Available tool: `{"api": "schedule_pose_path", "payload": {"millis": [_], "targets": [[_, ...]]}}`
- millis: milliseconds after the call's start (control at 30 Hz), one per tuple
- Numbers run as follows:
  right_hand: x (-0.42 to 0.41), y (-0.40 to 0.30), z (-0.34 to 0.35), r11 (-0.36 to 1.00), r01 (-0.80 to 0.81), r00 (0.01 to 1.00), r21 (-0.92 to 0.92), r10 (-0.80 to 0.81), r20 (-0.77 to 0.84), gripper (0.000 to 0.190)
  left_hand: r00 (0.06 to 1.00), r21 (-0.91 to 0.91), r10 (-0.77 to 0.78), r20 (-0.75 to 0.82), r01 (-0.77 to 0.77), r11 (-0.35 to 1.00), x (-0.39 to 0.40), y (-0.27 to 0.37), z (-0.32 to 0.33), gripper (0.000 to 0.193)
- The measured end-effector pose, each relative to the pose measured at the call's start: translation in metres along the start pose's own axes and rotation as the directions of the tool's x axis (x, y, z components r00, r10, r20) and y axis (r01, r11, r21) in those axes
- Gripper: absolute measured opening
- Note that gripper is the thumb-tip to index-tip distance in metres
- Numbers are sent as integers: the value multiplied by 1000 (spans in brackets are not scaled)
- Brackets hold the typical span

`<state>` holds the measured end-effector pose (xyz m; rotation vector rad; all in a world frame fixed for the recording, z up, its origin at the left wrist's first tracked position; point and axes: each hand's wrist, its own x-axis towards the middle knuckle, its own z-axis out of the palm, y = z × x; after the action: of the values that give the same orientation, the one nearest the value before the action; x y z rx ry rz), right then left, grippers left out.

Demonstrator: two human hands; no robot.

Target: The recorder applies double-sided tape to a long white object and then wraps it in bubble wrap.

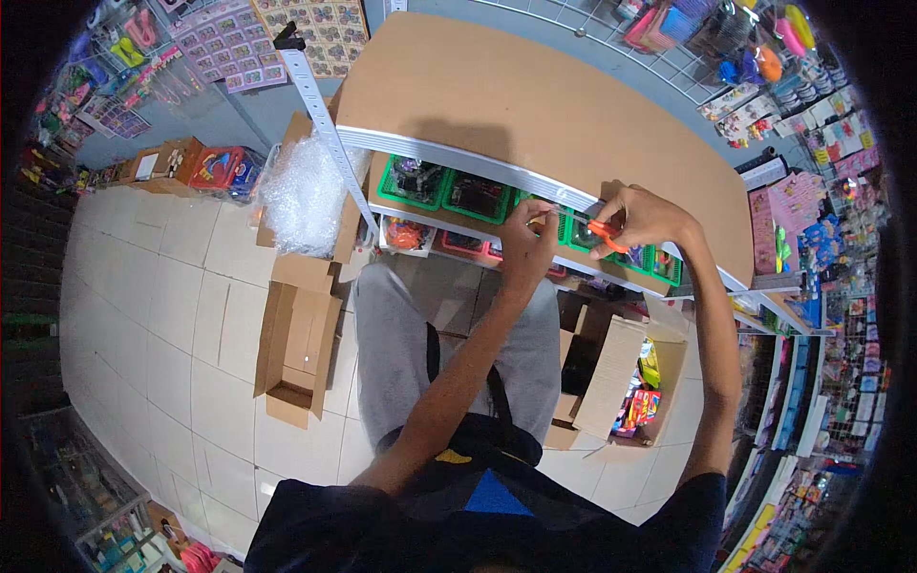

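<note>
My right hand (648, 215) grips a pair of scissors by their orange handles (607, 236), the blades pointing left. At the blade tips, the fingers of my left hand (530, 240) pinch something small and clear, too fine to name. Both hands are raised in front of the metal-edged front of a brown shelf top (516, 100). Below that top, a row of green plastic baskets (476, 197) holds small packaged goods. My hands partly hide the baskets in the middle.
An open cardboard box (297, 344) lies on the tiled floor at left, below bubble wrap (304, 193). Another carton (666, 372) at right holds colourful packets. A perforated metal upright (326, 129) rises at the shelf's left corner. Wire-grid racks (551, 14) with hanging goods line the wall.
</note>
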<state>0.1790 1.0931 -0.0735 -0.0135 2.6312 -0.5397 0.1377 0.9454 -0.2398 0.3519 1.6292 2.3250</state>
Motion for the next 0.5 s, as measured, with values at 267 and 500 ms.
{"api": "schedule_pose_path", "payload": {"millis": [267, 500], "targets": [[5, -6, -6, 996, -83, 992, 36, 79, 100, 37, 998, -30, -61, -16, 60, 998, 2, 4, 1, 12], [5, 10, 5, 997, 80, 996, 18, -79, -34, 34, 957, -196, -281, 67, 288, 937, 5, 9, 0, 17]]}}
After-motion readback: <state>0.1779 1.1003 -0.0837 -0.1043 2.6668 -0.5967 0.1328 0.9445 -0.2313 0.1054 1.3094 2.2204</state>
